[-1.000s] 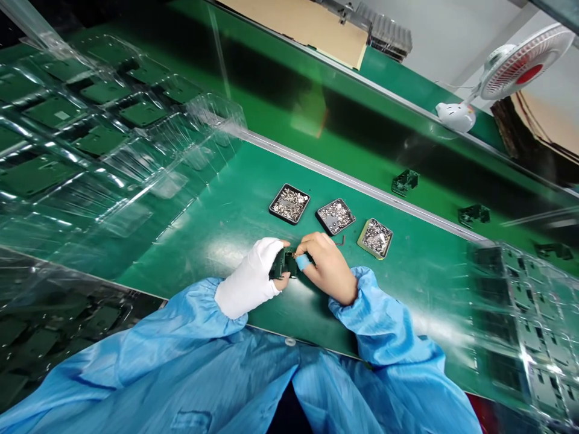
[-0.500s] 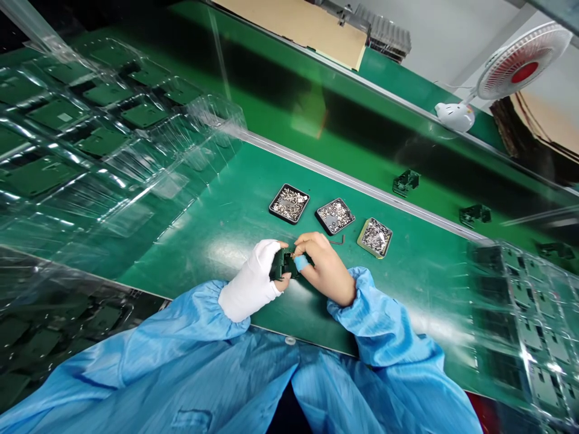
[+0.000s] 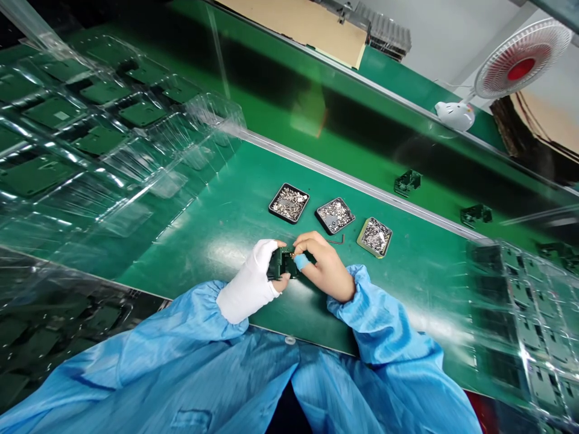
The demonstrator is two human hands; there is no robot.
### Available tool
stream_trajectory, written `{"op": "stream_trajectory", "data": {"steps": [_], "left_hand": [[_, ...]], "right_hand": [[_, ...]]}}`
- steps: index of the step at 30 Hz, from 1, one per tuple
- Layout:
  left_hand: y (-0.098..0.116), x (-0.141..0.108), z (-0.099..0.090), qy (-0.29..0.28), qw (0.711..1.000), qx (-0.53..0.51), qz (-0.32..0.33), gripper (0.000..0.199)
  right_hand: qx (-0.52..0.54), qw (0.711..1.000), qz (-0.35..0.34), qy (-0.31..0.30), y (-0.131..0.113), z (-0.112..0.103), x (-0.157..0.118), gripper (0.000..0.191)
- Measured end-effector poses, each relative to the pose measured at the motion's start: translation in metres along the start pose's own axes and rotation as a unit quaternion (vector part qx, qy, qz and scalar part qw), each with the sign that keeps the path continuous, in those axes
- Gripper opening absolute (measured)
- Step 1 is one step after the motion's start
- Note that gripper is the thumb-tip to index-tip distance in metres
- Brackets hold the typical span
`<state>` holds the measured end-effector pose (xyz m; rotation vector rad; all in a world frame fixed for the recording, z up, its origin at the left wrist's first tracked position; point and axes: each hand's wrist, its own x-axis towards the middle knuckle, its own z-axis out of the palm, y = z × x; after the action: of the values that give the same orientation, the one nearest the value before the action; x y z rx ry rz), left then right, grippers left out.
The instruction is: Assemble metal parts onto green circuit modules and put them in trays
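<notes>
My left hand (image 3: 254, 277), in a white fingerless glove, grips a small dark green circuit board part (image 3: 286, 264) above the table near its front edge. The fingers of my right hand (image 3: 323, 265) are pinched at the part's right upper side; what they hold is too small to name. Blue tape wraps one of its fingers. Just beyond the hands stand a black tray of small metal pieces (image 3: 289, 203), a second black tray (image 3: 335, 216) and a yellowish-edged tray (image 3: 375, 237). A small L-shaped key (image 3: 342, 239) lies behind my right hand.
Clear plastic trays with green boards (image 3: 54, 113) are stacked at the left, and more trays (image 3: 538, 325) stand at the right. Behind a metal rail (image 3: 316, 170) are small green assemblies (image 3: 408, 182). A white fan (image 3: 520, 66) stands on the back shelf.
The green part in my left hand has tilted slightly, showing more of its left side. Both hands have shifted very little.
</notes>
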<state>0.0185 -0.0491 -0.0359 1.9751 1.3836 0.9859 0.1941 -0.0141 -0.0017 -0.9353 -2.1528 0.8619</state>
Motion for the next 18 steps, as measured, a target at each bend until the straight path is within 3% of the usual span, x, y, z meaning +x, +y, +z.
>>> {"op": "stream_trajectory", "data": {"steps": [3,8,14,18], "left_hand": [[-0.001,0.0,0.001,-0.005,1.0,-0.009,-0.002,0.044],[-0.001,0.0,0.001,-0.01,1.0,-0.018,-0.004,0.044],[-0.005,-0.001,0.003,-0.02,1.0,0.007,0.0,0.048],[-0.004,0.005,-0.009,-0.039,0.999,-0.003,0.029,0.055]], "right_hand": [[-0.043,0.999,0.022,0.021,-0.001,0.002,-0.001,0.012],[-0.051,0.999,-0.002,0.007,-0.003,0.003,-0.002,0.012],[-0.129,0.991,0.044,0.002,-0.002,0.006,-0.003,0.014],[-0.137,0.988,0.07,-0.028,-0.003,0.006,-0.003,0.016]]}}
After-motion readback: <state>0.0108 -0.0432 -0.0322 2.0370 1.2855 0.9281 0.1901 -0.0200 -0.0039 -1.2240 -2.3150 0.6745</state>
